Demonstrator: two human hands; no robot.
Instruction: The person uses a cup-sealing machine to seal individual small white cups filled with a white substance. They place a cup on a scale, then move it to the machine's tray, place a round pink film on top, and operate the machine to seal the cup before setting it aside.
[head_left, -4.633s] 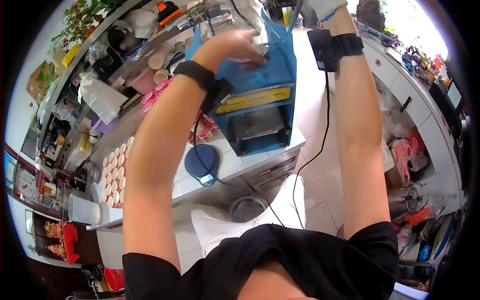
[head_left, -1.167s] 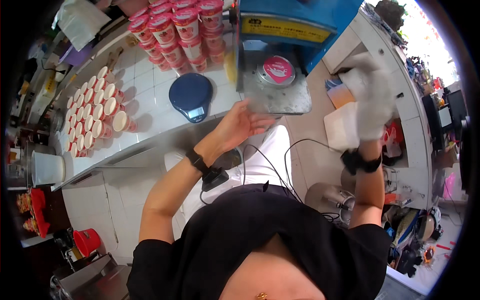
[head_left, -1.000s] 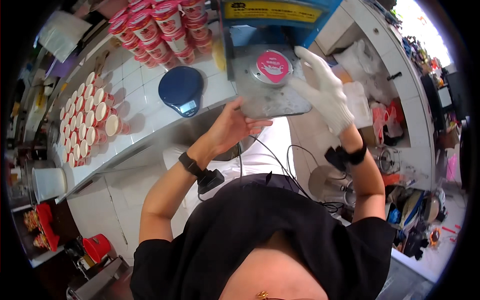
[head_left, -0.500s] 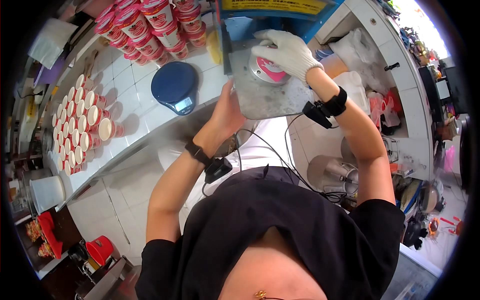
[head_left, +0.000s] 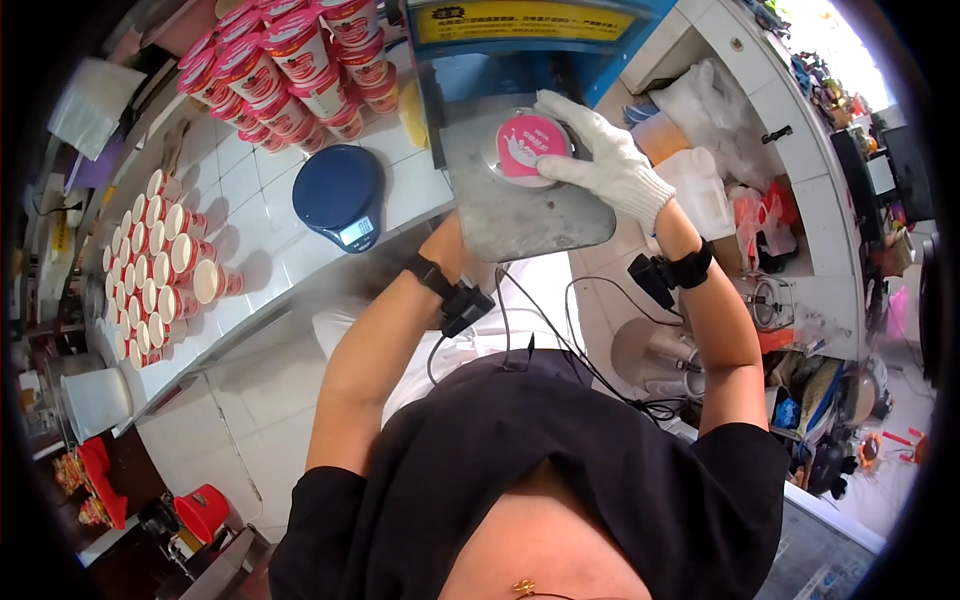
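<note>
A round pink lid (head_left: 525, 143) lies in a silver ring holder on a grey metal plate (head_left: 535, 225), which juts from a blue machine (head_left: 520, 55). My right hand (head_left: 610, 165), in a white knit glove, is at the lid's right side. Its thumb reaches the lid's edge and its fingers stretch along the holder's far right, apart from the thumb. Below the plate's left edge my bare left hand (head_left: 447, 245) goes out of sight; only the part near the wrist shows, its fingers hidden. Both wrists wear black straps with small boxes and cables.
A dark blue kitchen scale (head_left: 335, 190) sits on the white tiled counter (head_left: 255, 240). Behind it stand stacked pink-lidded cups (head_left: 300, 65); open paper cups (head_left: 160, 255) fill the left end. A metal pot (head_left: 650, 355) is at lower right, with cables hanging nearby.
My right hand has drawn back rightward off the lid, uncovering its pink top, and its fingers have spread. My left hand has slipped farther under the plate. The whole view has shifted slightly.
</note>
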